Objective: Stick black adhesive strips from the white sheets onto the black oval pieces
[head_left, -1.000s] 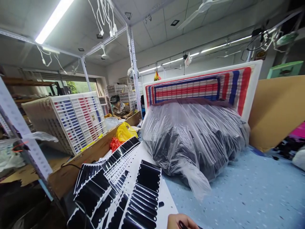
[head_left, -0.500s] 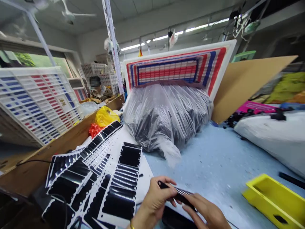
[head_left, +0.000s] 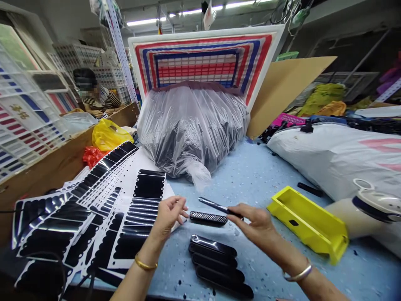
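Observation:
My right hand (head_left: pixel 253 219) pinches a slim black strip (head_left: pixel 216 205) at its right end, and the strip points left above the table. Below it, a black strip with rounded ends and a silvery cross-hatched face (head_left: pixel 208 218) lies on the blue table (head_left: pixel 247 175). My left hand (head_left: pixel 171 214) is just left of that patterned strip, fingers loosely bent and apart, with nothing visible in them. Nearer to me, several glossy black strips (head_left: pixel 219 265) lie overlapping. Left of my left hand, sheets of black stickers on white backing (head_left: pixel 140 213) are spread out.
A yellow bin (head_left: pixel 310 225) stands at right, beside a white sack (head_left: pixel 344 163) and a white lidded container (head_left: pixel 354 213). A plastic-wrapped bundle (head_left: pixel 194 129) sits ahead before a striped basket (head_left: pixel 200 62). Another person (head_left: pixel 100 98) is at far left.
My hands have moved apart; both were around one patterned strip. A patterned strip now lies on the table, while my right hand holds a strip. The view has swung right and down.

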`<state>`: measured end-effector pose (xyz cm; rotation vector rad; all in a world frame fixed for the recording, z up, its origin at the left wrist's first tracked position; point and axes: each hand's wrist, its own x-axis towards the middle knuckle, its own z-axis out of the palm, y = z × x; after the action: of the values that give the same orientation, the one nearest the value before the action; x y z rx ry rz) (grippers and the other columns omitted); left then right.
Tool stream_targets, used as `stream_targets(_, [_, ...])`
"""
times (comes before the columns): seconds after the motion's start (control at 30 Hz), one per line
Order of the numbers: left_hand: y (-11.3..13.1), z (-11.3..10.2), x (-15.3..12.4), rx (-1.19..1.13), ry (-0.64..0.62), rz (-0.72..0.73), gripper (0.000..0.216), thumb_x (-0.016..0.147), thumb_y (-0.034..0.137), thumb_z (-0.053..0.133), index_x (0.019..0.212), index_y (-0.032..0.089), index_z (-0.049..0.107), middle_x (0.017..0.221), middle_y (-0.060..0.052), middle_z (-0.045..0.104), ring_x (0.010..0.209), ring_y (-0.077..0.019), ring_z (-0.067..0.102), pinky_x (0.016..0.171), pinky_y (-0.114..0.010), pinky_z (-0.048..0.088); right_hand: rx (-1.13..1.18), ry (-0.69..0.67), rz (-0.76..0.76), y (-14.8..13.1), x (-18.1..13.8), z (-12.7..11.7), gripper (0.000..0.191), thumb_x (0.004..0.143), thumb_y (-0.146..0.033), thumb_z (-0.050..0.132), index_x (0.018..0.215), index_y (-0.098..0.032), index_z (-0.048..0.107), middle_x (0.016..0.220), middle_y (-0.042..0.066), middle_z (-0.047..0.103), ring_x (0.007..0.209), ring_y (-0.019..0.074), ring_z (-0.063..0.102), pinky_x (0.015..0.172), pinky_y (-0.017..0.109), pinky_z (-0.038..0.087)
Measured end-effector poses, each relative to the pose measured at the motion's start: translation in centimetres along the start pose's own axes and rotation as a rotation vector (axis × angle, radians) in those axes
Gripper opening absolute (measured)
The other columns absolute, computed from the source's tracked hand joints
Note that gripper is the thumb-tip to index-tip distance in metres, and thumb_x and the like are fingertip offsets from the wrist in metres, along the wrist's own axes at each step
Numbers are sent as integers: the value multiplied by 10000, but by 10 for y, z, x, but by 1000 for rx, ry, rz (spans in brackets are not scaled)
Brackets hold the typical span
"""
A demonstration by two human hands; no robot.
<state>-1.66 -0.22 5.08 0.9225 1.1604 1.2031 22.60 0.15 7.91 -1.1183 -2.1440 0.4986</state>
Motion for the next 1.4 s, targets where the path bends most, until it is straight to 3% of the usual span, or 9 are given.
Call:
stream_targets(0.07, [-4,-15,8,220,92,96,427,723,444,700,958,88,681,700,-74,697,608,-198,681,429,-222,458,-17,29,141,14,-1,-13,223,868,-355,601,909,-222,775,779,64,761,678,208,694,642,308,554])
stream_targets(0.17, [-15,-23,16,442,86,168,336,648,220,690,966,119,724,764,-53,712,641,-168,657,567,-251,506,-26,-17,259,34,-1,-15,216,818,-355,620,891,-234,783,831,60,783,722,233,714,674,339,571])
stream_targets(0.27, [-27,-15,21,499,14,132,379,559,72,645,914,145,755,762,-21,720,516,-118,576,545,-245,464,-5,-100,244,44,1,5,213,780,-301,624,898,-233,788,878,55,792,782,240,729,709,344,580])
stream_targets(0.4, [-36,-2,23,571,-48,99,271,531,3,577,675,168,738,475,67,547,452,-109,473,531,-237,395,17,-179,215,43,5,34,206,759,-241,621,881,-230,787,891,52,792,809,239,732,741,351,580])
stream_targets(0.5, [-40,-2,19,586,-64,62,221,541,2,579,599,173,708,412,85,463,458,-114,461,534,-234,381,34,-226,194,40,1,40,202,771,-239,611,870,-225,786,858,55,789,791,238,731,729,350,579])
stream_targets(0.7, [-47,-10,9,493,-73,-61,313,609,67,630,881,139,768,454,65,564,436,-123,528,471,-220,406,60,-225,185,45,-12,30,210,808,-283,615,931,-226,776,904,67,789,799,236,731,741,357,590])
stream_targets(0.93, [-52,-12,11,386,-77,-121,252,630,116,654,857,123,765,450,45,589,420,-142,569,403,-217,406,13,-263,133,45,-8,31,219,808,-243,602,938,-221,777,901,70,785,802,232,734,740,352,595])
stream_targets(1.4, [-48,-15,9,369,-104,-130,254,642,155,669,877,110,755,445,59,570,369,-100,482,396,-204,366,-55,-300,87,41,-6,33,217,823,-204,586,939,-194,770,894,80,781,800,233,733,737,346,592])
